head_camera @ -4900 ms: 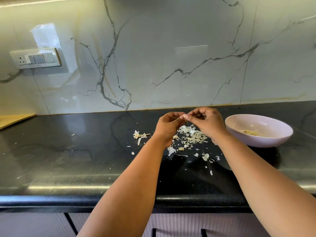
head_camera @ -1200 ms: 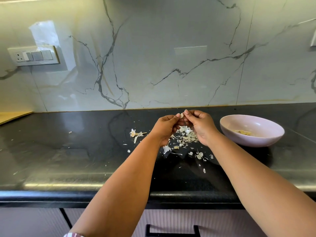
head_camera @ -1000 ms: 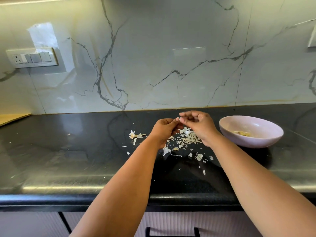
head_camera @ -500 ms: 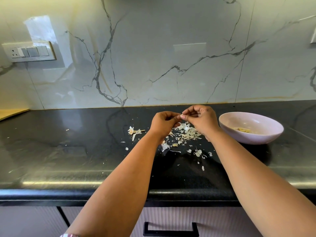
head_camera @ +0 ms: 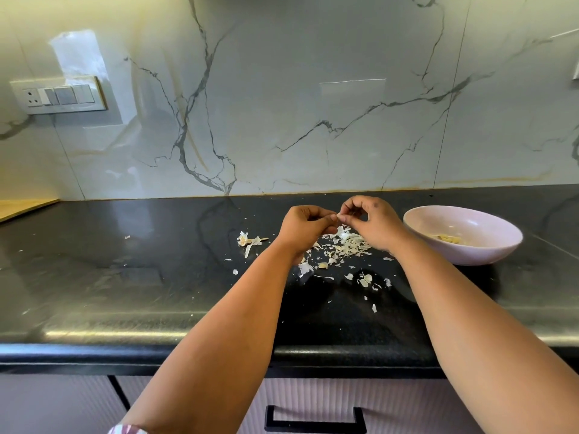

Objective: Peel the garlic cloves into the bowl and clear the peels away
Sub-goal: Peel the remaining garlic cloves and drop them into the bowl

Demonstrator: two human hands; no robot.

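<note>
I pinch a garlic clove (head_camera: 337, 216) between my left hand (head_camera: 305, 225) and right hand (head_camera: 368, 221), fingertips pressed together above the peels (head_camera: 340, 247) on the counter (head_camera: 141, 277). Risk: the clove is small and mostly hidden; a slip would drop it into the peel pile, short of the bowl (head_camera: 470, 255) to my right. Loose peels may scatter toward the counter edge.
</note>
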